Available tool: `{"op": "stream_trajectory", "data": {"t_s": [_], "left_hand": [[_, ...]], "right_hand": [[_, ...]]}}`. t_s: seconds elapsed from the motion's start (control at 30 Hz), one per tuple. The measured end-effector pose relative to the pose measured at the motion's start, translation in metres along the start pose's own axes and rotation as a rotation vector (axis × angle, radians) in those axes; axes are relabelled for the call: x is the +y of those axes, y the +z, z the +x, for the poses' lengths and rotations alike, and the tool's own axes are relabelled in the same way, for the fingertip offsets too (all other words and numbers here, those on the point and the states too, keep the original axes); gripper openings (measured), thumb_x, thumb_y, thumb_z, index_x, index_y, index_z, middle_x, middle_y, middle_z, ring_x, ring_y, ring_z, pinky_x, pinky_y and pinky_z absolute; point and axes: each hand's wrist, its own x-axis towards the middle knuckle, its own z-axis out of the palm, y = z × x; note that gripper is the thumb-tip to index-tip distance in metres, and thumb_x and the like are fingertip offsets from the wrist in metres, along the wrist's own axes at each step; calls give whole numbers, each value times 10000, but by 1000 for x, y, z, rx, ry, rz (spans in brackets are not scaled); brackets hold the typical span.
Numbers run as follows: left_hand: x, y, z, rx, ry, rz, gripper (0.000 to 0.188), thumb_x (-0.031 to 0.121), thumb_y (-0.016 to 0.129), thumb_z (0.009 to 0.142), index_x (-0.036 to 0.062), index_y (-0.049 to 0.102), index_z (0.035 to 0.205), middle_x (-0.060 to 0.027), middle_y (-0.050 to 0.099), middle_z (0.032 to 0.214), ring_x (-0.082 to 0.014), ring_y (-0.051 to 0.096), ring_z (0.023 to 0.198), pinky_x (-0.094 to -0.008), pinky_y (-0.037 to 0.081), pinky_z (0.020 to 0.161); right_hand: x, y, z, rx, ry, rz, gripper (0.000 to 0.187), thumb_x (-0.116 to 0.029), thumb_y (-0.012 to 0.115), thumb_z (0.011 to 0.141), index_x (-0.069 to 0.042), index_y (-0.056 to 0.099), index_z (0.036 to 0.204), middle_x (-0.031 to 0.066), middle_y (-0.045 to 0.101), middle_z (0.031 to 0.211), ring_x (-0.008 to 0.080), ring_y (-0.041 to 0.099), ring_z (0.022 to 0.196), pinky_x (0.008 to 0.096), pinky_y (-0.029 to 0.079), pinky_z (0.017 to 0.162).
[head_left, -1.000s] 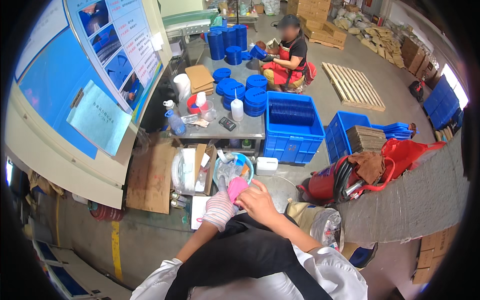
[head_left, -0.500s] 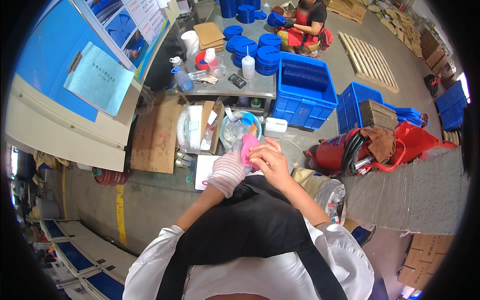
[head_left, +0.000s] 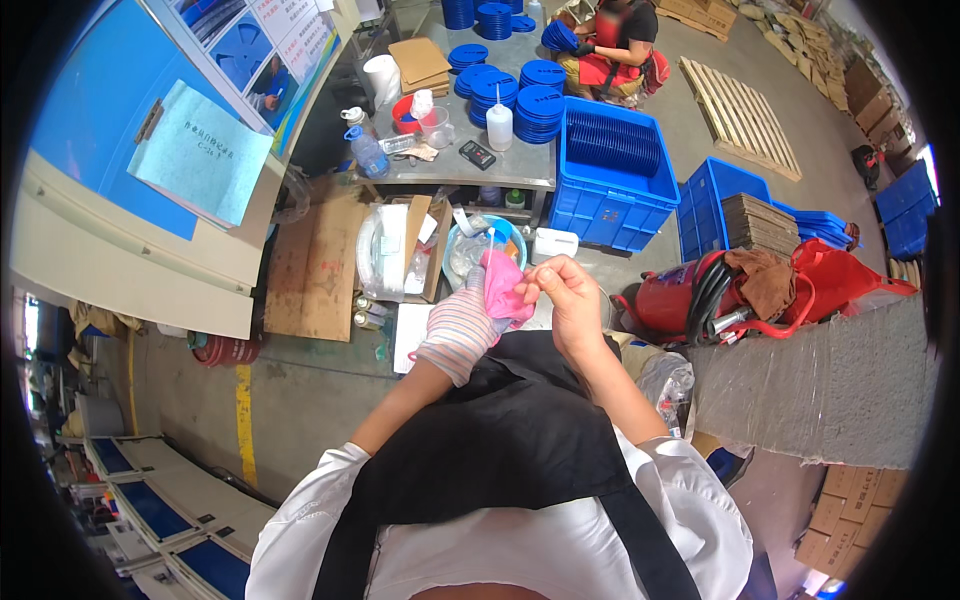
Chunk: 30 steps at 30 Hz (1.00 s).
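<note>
My left hand (head_left: 458,335), in a striped knit glove, grips a crumpled pink cloth (head_left: 507,287) in front of my black apron. A thin white piece shows just above the cloth, and I cannot tell whether it belongs to it. Bare and raised beside the cloth is my right hand (head_left: 570,300). Its fingers are curled and pinched together at the cloth's right edge; what lies between the fingertips is too small to make out. Beyond both hands stands a light blue basin (head_left: 455,270) holding clear plastic and other scraps.
A metal table (head_left: 440,172) carries stacked blue discs (head_left: 538,115) and a white squeeze bottle (head_left: 499,128). Blue crates (head_left: 615,220) stand to its right. A red fire extinguisher (head_left: 670,300) lies at right. A seated co-worker (head_left: 610,55) handles blue discs at the back.
My right hand has drawn slightly right and up from the middle of the pink cloth, its fingers curling in. More of the cloth shows now. The left hand keeps its grip.
</note>
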Motion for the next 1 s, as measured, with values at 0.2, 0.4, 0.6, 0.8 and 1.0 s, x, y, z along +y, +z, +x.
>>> {"op": "stream_trajectory", "data": {"t_s": [0.2, 0.4, 0.6, 0.8, 1.0], "left_hand": [[0, -8, 1, -41, -95, 38, 857, 489, 687, 727, 72, 323, 1381, -213, 665, 928, -387, 648, 859, -456, 506, 756], [-7, -9, 1, -3, -77, -79, 990, 427, 708, 727, 51, 171, 1468, -199, 652, 798, -326, 652, 651, -404, 528, 649], [-1, -9, 1, -13, 20, 144, 903, 474, 654, 762, 28, 259, 1441, -208, 652, 1009, -340, 646, 917, -426, 510, 776], [6, -10, -1, -45, -8, 120, 849, 474, 639, 759, -2, 349, 1400, -242, 602, 1158, -357, 622, 1010, -431, 497, 858], [0, -1, 1, 64, 48, 228, 674, 387, 602, 809, 8, 412, 1332, -201, 646, 1032, -340, 657, 884, -434, 517, 756]], "right_hand": [[-9, 8, -10, -44, -36, -46, 167, -150, 566, 932, -15, 557, 834, 67, 575, 684, 156, 582, 657, 312, 481, 705], [-25, 10, -14, -62, -149, 33, 191, -190, 542, 962, -26, 502, 872, 42, 492, 638, 163, 562, 617, 378, 534, 713], [-36, 13, -14, -46, -171, -37, 169, -178, 518, 976, -25, 507, 904, 50, 492, 624, 154, 528, 512, 338, 532, 598], [-19, 17, -17, -41, -75, -206, 143, -138, 488, 986, -39, 543, 1072, -31, 462, 702, 51, 388, 562, 225, 334, 503], [-28, 31, -5, -46, 72, -247, 336, -43, 449, 928, -53, 345, 1248, 23, 523, 732, 81, 497, 591, 222, 377, 516]]}}
